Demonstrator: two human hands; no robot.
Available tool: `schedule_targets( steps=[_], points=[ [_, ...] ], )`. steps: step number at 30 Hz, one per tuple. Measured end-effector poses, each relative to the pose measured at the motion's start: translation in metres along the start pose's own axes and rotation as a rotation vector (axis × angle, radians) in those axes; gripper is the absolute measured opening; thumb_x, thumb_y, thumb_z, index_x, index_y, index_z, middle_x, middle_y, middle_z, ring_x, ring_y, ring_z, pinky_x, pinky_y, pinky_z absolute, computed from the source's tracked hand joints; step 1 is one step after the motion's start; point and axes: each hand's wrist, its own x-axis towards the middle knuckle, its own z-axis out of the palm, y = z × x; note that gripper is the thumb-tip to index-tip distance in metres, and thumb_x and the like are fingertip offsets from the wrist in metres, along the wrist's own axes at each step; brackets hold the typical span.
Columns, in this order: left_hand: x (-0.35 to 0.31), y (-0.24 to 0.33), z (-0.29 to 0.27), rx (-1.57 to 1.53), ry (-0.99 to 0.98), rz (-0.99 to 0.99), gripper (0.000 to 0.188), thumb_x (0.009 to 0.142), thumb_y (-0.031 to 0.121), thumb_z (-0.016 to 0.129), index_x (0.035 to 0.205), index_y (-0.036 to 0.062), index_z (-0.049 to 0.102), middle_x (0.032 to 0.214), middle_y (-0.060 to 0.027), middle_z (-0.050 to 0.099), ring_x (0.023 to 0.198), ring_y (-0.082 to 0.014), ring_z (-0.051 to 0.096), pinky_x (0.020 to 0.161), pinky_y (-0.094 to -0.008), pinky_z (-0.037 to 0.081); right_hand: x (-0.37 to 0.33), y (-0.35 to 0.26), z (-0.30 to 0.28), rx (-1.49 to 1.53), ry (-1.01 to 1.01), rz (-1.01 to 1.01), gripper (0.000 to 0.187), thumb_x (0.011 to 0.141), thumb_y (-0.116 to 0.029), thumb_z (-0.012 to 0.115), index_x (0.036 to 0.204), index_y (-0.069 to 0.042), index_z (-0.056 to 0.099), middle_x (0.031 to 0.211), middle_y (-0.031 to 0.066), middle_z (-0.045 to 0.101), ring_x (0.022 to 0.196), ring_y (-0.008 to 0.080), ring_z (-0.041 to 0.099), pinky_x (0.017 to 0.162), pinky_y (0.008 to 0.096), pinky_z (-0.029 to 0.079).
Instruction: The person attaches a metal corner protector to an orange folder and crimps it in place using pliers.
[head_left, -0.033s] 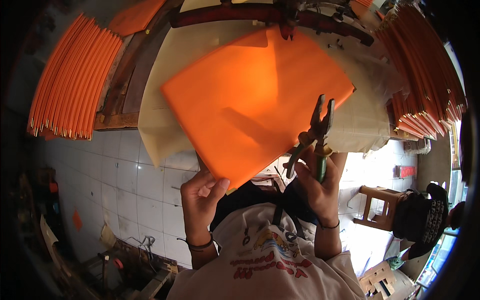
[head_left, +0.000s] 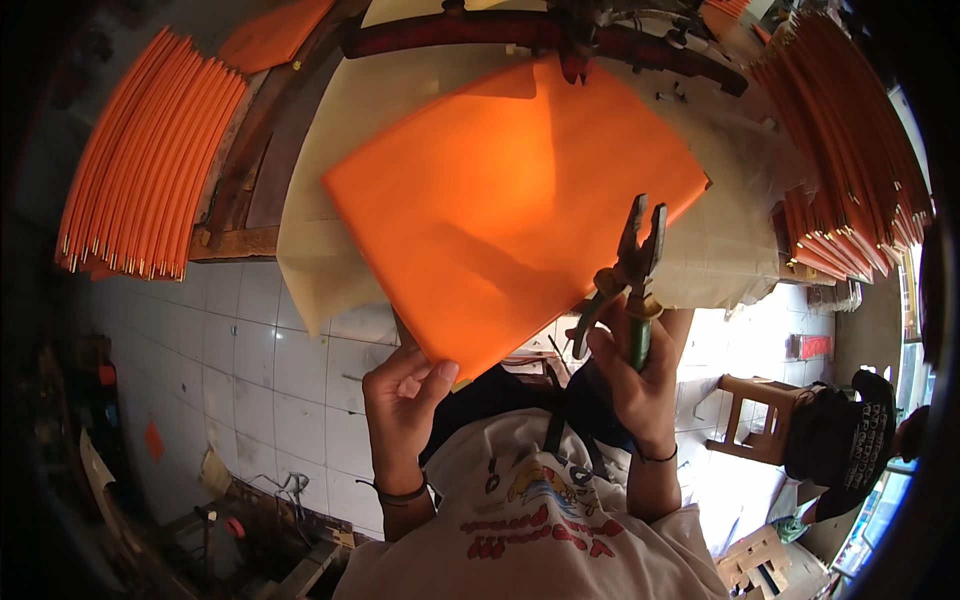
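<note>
Left hand point(head_left: 408, 390) pinches orange panel point(head_left: 515, 215) at 7 o'clock; right hand point(head_left: 642, 378) clasps pliers point(head_left: 628, 266) at 4 o'clock — careless swing could scratch panel.

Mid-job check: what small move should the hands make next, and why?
Perhaps swing the pliers in the right hand toward the near corner of the orange panel: the left hand holds the panel there, and the jaws stand open but point away from it.

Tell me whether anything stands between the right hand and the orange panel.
Only the pliers held in the right hand, which overlap the orange panel in view; contact can't be told. Nothing else visible is in the way.
</note>
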Motion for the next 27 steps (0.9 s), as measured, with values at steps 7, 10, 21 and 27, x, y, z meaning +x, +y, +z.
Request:
schedule_targets(
  steps=[7,10,21,27],
  points=[
    [-0.015,-0.001,0.001,-0.051,0.103,0.036,0.021,0.089,0.001,0.064,0.108,-0.0073,0.066,0.111,-0.0138,0.066,0.104,-0.017,0.061,0.092,-0.0319,0.047,0.021,-0.009,0.008,0.062,-0.025,0.039,0.015,0.086,0.004,0.059,0.101,0.002,0.056,0.077,-0.0003,0.054,0.071,0.0072,0.049,0.064,0.022,0.042],
    [-0.003,-0.002,-0.001,-0.053,0.102,0.023,0.021,0.091,0.003,0.063,0.11,-0.0062,0.065,0.114,-0.012,0.066,0.107,-0.0146,0.058,0.095,-0.0315,0.043,0.026,-0.013,0.008,-0.033,-0.141,0.216,0.032,0.084,0.003,0.06,0.115,0.0,0.058,0.094,0.0059,0.062,0.081,0.0119,0.057,0.076,0.0249,0.045],
    [0.023,-0.014,-0.001,-0.225,-0.089,0.131,0.017,0.091,0.004,0.066,0.106,-0.004,0.064,0.102,-0.0086,0.069,0.1,-0.0162,0.064,0.088,-0.0287,0.05,-0.017,-0.007,-0.02,-0.199,-0.163,0.125,0.016,0.076,0.003,0.069,0.086,-0.001,0.058,0.111,0.0114,0.053,0.095,0.021,0.054,0.082,0.0299,0.042],
    [0.026,-0.019,-0.007,-0.164,-0.155,0.092,0.033,0.09,0.016,0.07,0.111,-0.0073,0.061,0.099,-0.013,0.067,0.09,-0.0219,0.064,0.083,-0.0382,0.053,-0.036,0.006,-0.032,-0.333,-0.172,0.129,0.014,0.075,0.0,0.069,0.08,-0.001,0.056,0.096,0.0068,0.046,0.087,0.019,0.049,0.078,0.0296,0.04]
  ],
)
